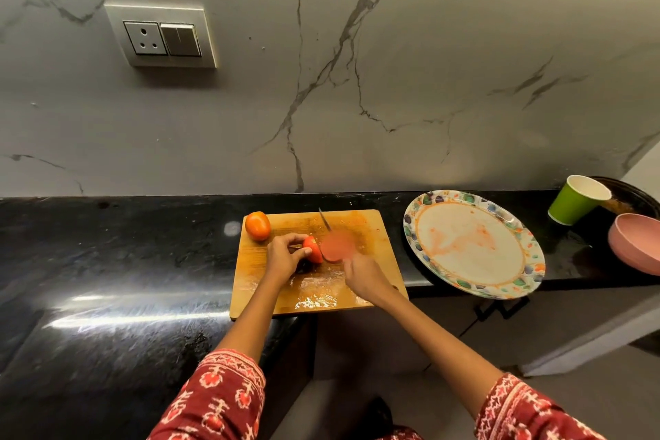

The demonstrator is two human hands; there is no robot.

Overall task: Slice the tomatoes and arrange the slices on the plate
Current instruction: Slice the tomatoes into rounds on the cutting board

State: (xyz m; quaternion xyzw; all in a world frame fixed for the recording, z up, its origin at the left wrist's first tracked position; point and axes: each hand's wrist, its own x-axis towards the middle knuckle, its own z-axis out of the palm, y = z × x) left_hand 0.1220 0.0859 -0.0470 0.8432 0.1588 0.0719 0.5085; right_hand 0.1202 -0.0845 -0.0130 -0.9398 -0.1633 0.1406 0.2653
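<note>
- Socket (pixel 161 35): on the marble wall, left; no legible writing.
- Whole tomato (pixel 258 225): far left corner of the board (pixel 268 296), which lies on the black counter (pixel 107 261).
- Left hand (pixel 284 257): grip curled round the cut tomato (pixel 312 249).
- Knife (pixel 324 219): blade tip shows beyond a blurred slice (pixel 337 246).
- Right hand (pixel 364 275): blurred; grip cannot be told.
- Plate (pixel 528 282): right of board, juice-smeared.
- Green cup (pixel 576 199), pink bowl (pixel 635 243): far right.

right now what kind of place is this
Most likely a home kitchen: a black stone counter against a marble-look wall, a wooden cutting board with a whole tomato, and a patterned plate.
</note>
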